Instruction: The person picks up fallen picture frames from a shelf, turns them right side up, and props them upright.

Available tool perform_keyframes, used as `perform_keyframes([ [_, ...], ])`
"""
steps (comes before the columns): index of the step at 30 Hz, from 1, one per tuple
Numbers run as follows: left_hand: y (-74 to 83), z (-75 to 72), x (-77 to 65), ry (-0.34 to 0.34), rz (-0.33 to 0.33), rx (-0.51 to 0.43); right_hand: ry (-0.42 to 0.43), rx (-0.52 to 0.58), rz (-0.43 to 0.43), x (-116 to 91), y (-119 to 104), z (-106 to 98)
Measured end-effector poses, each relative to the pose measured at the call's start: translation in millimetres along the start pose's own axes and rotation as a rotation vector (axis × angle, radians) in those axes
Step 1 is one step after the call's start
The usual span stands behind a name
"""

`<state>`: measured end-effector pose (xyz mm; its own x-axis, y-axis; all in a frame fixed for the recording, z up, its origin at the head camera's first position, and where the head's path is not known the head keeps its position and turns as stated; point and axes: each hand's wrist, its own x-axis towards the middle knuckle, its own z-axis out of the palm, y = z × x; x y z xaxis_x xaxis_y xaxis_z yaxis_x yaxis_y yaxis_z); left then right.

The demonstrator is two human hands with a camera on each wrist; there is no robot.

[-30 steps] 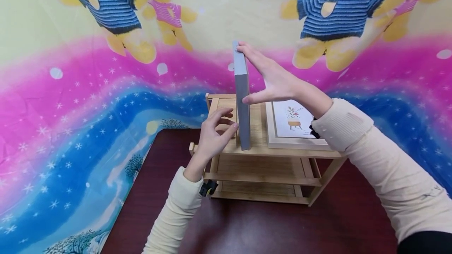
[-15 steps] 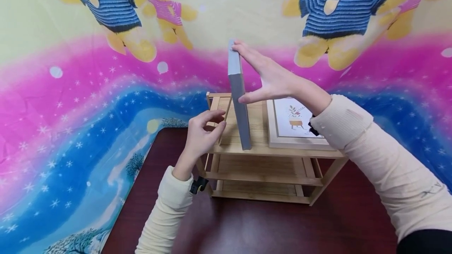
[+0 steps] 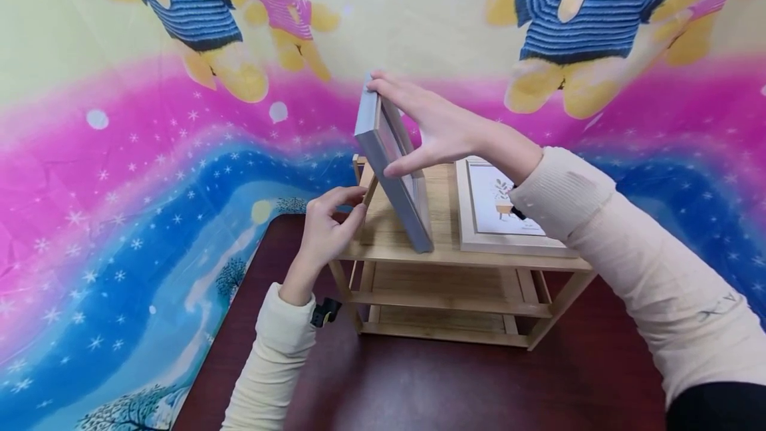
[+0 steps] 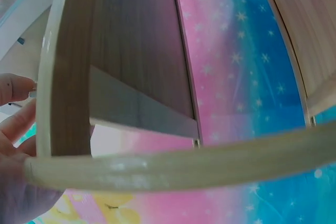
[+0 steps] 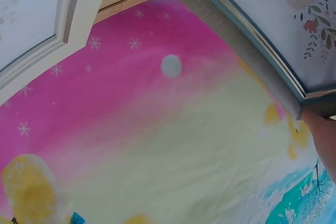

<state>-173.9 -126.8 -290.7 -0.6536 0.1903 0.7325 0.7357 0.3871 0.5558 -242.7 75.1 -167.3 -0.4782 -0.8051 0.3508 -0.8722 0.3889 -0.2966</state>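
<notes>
My right hand grips a grey picture frame, fingers over its top edge and thumb on its near side. The frame stands tilted to the left, its lower edge at the top board of a wooden rack. In the right wrist view its front shows a plant print and the thumb lies at a corner. My left hand pinches a thin brown support leg behind the frame. In the left wrist view those fingers are partly hidden by the rack's wooden bars.
A cream picture frame with a plant print lies flat on the rack's right side. Lower shelves sit beneath the top board. The rack stands on a dark red table, before a bear-patterned cloth.
The grey frame has tipped from upright to a leftward lean, and its front has come into view. My left hand has moved left, and the support leg has swung out from the frame's back.
</notes>
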Motion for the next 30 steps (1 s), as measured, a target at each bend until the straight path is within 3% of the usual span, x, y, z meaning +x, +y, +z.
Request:
perform_keyframes([
  [5, -27.3, 0.9, -5.2, -0.01, -0.005, -0.009, -0.028, -0.022, -0.002, 5.0, 0.1, 0.9],
  [8, -33.4, 1.3, -7.2, 0.005, 0.007, 0.003, -0.039, -0.031, 0.0, 6.5, 0.7, 0.8],
  [12, -30.2, 4.6, -11.2, 0.113, 0.081, 0.114, -0.04, -0.035, 0.004, 6.7, 1.1, 1.1],
  [16, -14.4, 12.5, -19.6, 0.218, 0.143, 0.23, -0.041, -0.029, 0.008, 6.1, 1.2, 1.6],
  [18, -4.7, 16.9, -24.7, 0.21, 0.126, 0.224, -0.041, -0.022, 0.012, 5.3, 1.1, 1.4],
  [24, 13.4, 26.7, -32.5, 0.158, -0.059, 0.261, -0.033, -0.015, 0.015, 4.9, 2.2, 1.3],
  [30, 15.5, 32.5, -33.1, 0.187, -0.093, 0.438, -0.023, -0.018, 0.007, 4.7, 3.3, 3.3],
])
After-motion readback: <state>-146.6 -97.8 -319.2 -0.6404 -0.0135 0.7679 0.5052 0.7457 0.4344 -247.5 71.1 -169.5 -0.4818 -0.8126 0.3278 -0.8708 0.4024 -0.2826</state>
